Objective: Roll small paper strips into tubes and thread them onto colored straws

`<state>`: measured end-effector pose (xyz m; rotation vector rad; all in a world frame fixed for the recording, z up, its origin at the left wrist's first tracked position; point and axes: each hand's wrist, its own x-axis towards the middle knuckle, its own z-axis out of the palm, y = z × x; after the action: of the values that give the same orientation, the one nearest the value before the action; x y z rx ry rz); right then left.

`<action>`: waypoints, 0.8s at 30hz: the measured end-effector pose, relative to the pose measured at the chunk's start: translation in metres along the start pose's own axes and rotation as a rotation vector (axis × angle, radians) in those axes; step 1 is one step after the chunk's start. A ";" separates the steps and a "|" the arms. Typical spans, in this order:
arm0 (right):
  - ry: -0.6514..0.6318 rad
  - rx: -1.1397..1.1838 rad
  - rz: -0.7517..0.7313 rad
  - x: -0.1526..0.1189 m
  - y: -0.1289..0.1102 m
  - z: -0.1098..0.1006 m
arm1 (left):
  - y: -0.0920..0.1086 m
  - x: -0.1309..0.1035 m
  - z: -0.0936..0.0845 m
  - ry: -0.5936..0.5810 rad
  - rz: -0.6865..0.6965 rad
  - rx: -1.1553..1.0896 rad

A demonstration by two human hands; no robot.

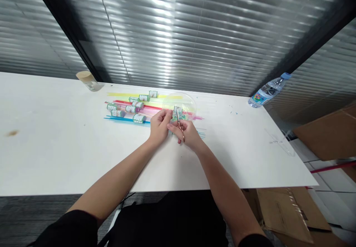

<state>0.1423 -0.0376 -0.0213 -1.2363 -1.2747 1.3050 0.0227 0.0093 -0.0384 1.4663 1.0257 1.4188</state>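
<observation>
My right hand [189, 131] holds a pair of small scissors [178, 115] with copper-coloured handles, blades pointing away from me. Beside it on the left, my left hand [159, 128] is closed in a pinch; whatever lies between its fingers is too small to make out. Both hands are close together in front of a clear round dish [195, 106], which has small green and blue bits and a printed roll-like piece in it. Thin coloured sticks [122, 119] in blue, pink, red and yellow lie behind and left of my hands. Several small white-and-green printed rolls [139, 118] rest on them.
A jar with a wooden lid [88, 81] stands tilted in view at the back left. At the right edge of the white table [69, 150] are a water bottle [267, 92] and a clear plastic item [279, 142]. Cardboard boxes [289, 211] lie below right; blinds rise behind.
</observation>
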 end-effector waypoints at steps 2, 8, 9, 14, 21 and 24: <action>-0.002 0.000 0.000 0.000 -0.001 0.000 | 0.000 0.000 0.000 -0.001 -0.005 -0.001; -0.013 -0.012 0.011 0.000 -0.001 -0.001 | 0.000 0.001 0.001 -0.009 -0.013 -0.010; -0.016 -0.012 0.011 0.000 -0.001 -0.001 | 0.000 0.000 0.001 -0.009 -0.013 -0.013; -0.010 -0.011 0.010 0.000 -0.001 -0.001 | 0.000 0.000 0.000 -0.010 -0.012 -0.010; -0.009 -0.010 0.011 0.000 -0.003 -0.001 | 0.000 0.001 0.000 -0.021 -0.022 -0.004; -0.013 -0.007 0.003 -0.001 -0.003 0.000 | 0.000 0.001 0.000 -0.027 -0.022 -0.008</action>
<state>0.1427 -0.0382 -0.0180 -1.2372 -1.2882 1.3142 0.0226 0.0100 -0.0380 1.4604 1.0153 1.3829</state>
